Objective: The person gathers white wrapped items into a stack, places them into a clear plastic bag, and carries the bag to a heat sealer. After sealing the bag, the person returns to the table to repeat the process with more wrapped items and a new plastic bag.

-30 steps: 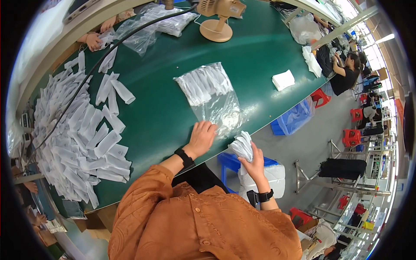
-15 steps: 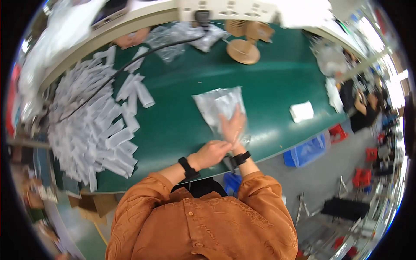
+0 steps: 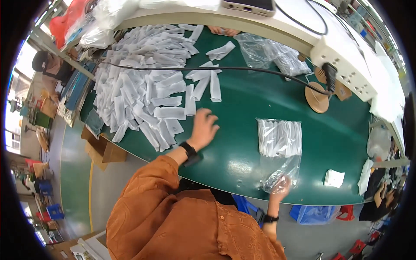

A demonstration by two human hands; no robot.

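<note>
Head view, left hand: my left hand (image 3: 203, 128) lies spread on the tabletop (image 3: 242, 99), grip wide and holding nothing, fingers just beside the near edge of the packets (image 3: 143, 86).
Head view, right hand: my right hand (image 3: 281, 187) is at the near rim, grip pinched on the open mouth of the bag (image 3: 279, 149); how tightly, I cannot tell through the crinkled film.
Bag: clear plastic, lying flat, its far half already filled with a neat stack of white packets, its near half loose and empty.
Packets: a broad heap of white sleeves to my left, a few strays lying apart toward the cable (image 3: 242, 69).
Doing it well: I judge it best to keep the bag mouth lifted and open with the right, gather a small squared handful with the left instead of raking, and slide it in flat so the stack stays aligned.
Risk: the film is slippery and may fold shut; loose packets could slide off the near rim.
Surface: green, smooth, curved at the edge, with glare spots near me.
Further on it: a round wooden stand (image 3: 317, 97), a white power strip (image 3: 342, 65) on the pale ledge, more clear bags (image 3: 268, 52), a small white pad (image 3: 334, 178).
Room: grey floor below, cardboard boxes (image 3: 102, 149) left, blue crates and red stools, other people at the edges.
</note>
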